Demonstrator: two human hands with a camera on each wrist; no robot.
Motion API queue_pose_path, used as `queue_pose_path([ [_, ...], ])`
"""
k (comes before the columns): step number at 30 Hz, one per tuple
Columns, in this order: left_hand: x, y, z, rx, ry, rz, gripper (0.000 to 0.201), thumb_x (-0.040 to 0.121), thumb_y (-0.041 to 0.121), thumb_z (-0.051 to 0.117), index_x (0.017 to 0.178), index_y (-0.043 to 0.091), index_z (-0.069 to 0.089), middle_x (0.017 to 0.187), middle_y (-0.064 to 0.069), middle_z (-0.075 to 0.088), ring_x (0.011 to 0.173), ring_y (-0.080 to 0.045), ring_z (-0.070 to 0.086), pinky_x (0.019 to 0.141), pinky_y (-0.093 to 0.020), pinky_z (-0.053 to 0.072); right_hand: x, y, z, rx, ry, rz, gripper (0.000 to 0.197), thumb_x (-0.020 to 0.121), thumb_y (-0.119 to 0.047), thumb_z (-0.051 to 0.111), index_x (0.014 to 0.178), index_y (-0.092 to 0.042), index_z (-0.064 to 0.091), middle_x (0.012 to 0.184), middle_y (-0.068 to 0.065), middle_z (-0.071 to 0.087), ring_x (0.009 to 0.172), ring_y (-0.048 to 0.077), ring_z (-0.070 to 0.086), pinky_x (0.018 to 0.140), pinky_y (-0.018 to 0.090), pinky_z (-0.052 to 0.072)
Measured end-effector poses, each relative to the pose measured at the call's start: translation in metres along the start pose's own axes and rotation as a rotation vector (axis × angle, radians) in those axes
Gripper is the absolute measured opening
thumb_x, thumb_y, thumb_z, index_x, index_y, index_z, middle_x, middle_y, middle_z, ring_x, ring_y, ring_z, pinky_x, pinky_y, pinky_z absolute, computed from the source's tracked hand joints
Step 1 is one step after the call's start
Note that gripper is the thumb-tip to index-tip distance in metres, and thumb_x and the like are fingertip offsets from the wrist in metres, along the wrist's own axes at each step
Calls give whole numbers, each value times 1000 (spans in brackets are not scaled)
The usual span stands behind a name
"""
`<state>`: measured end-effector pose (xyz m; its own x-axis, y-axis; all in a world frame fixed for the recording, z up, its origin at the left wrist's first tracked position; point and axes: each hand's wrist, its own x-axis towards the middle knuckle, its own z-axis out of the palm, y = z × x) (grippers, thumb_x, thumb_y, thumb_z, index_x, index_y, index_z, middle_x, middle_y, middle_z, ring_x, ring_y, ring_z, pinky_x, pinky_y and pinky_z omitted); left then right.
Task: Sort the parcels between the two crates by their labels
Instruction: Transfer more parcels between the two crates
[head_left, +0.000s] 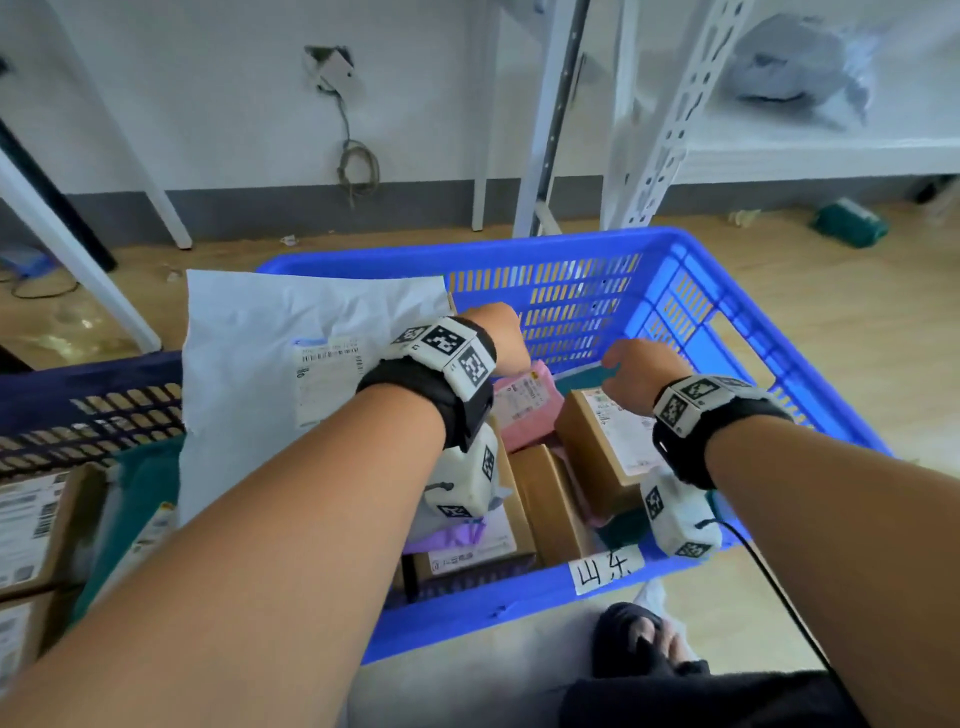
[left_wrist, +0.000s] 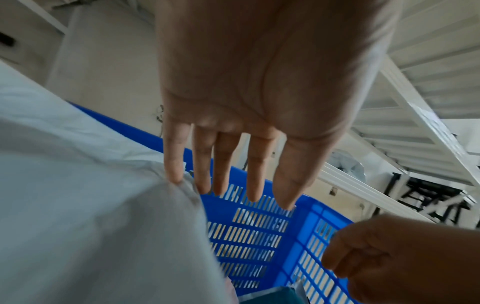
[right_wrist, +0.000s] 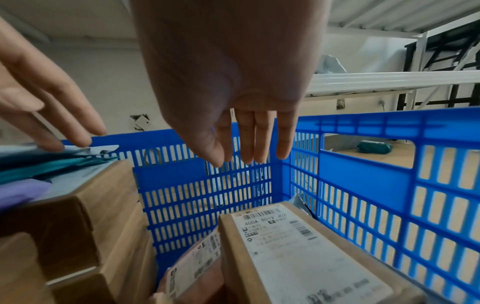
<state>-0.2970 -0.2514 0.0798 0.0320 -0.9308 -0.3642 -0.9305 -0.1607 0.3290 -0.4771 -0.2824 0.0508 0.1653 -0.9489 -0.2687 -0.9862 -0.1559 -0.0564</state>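
Observation:
A bright blue crate (head_left: 571, 249) stands in front of me with a handwritten tag (head_left: 605, 569) on its near rim. Inside lie a pink mailer (head_left: 524, 410), a labelled cardboard box (head_left: 602, 436) and a purple mailer (head_left: 452, 535). A large white poly mailer (head_left: 270, 364) leans over the crate's left edge. My left hand (head_left: 498, 332) is open beside it, and in the left wrist view the little fingertip (left_wrist: 174, 176) touches the white mailer (left_wrist: 91, 205). My right hand (right_wrist: 249, 162) hangs open and empty over the labelled box (right_wrist: 298, 257).
A dark blue crate (head_left: 93, 410) at the left holds labelled boxes (head_left: 31, 525) and a teal mailer (head_left: 135, 514). White shelf uprights (head_left: 660, 119) rise behind the blue crate. A green object (head_left: 849, 223) lies on the floor, and my sandalled foot (head_left: 644, 639) is by the crate's near side.

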Motion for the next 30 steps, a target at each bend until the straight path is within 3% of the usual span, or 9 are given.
queue_pose_path([
  [6, 8, -8, -2, -57, 1, -42, 14, 84, 22, 63, 93, 22, 53, 96, 2, 53, 85, -19, 56, 77, -29, 48, 16, -6, 7, -188, -164, -112, 37, 93, -22, 50, 129, -13, 54, 129, 8, 57, 120, 28, 52, 103, 40, 41],
  [9, 7, -8, -1, -39, 49, -29, 10, 86, 20, 63, 90, 22, 54, 93, 1, 50, 80, -19, 51, 73, -28, 44, 27, -10, 11, -217, -197, -186, 43, 93, -31, 50, 135, -18, 50, 138, 4, 52, 126, 26, 49, 100, 35, 40],
  [12, 2, -5, -3, -45, 78, -12, 12, 86, 18, 64, 97, 17, 69, 93, -2, 54, 81, -19, 53, 75, -30, 48, 35, -10, 19, -240, -270, -214, 55, 88, -38, 58, 139, -24, 46, 142, 1, 49, 129, 24, 48, 104, 36, 39],
  [17, -1, 4, -6, 20, 34, 5, 7, 90, 21, 60, 94, 16, 60, 102, -3, 51, 91, -18, 52, 90, -31, 46, 48, -13, 43, -374, -341, -242, 60, 80, -43, 59, 137, -27, 47, 139, 3, 51, 126, 25, 50, 103, 39, 44],
  [21, 9, 7, -4, 23, 51, -21, 12, 89, 21, 60, 88, 20, 48, 95, 0, 44, 84, -17, 42, 79, -28, 40, 49, -4, 54, -452, -277, -209, 32, 76, -45, 56, 99, -24, 62, 116, 4, 62, 109, 28, 60, 83, 35, 48],
  [22, 11, 8, -2, 25, 44, -32, 11, 89, 21, 60, 88, 19, 49, 95, 0, 45, 83, -18, 43, 77, -27, 39, 50, 0, 54, -461, -241, -160, 27, 79, -42, 57, 97, -24, 62, 116, 3, 61, 111, 28, 59, 84, 36, 48],
  [24, 17, 11, 4, -5, 16, -65, 9, 88, 22, 63, 92, 15, 59, 98, -2, 56, 86, -21, 54, 80, -27, 46, 55, 10, 53, -507, -195, -48, 32, 86, -31, 59, 116, -21, 61, 129, 5, 55, 124, 27, 50, 97, 45, 43],
  [26, 21, 12, 10, -37, -12, -89, 27, 86, 24, 66, 110, 11, 67, 113, -4, 66, 102, -21, 63, 90, -31, 51, 58, 14, 54, -556, -224, 0, 39, 89, -27, 57, 127, -18, 56, 136, 6, 50, 130, 28, 44, 104, 50, 34],
  [30, 23, 9, 10, -80, 9, -92, 32, 86, 24, 67, 116, 11, 66, 119, -5, 65, 107, -20, 63, 93, -35, 52, 57, 3, 65, -437, -297, -193, 28, 87, -29, 58, 106, -10, 64, 111, 9, 65, 109, 30, 62, 89, 41, 49],
])
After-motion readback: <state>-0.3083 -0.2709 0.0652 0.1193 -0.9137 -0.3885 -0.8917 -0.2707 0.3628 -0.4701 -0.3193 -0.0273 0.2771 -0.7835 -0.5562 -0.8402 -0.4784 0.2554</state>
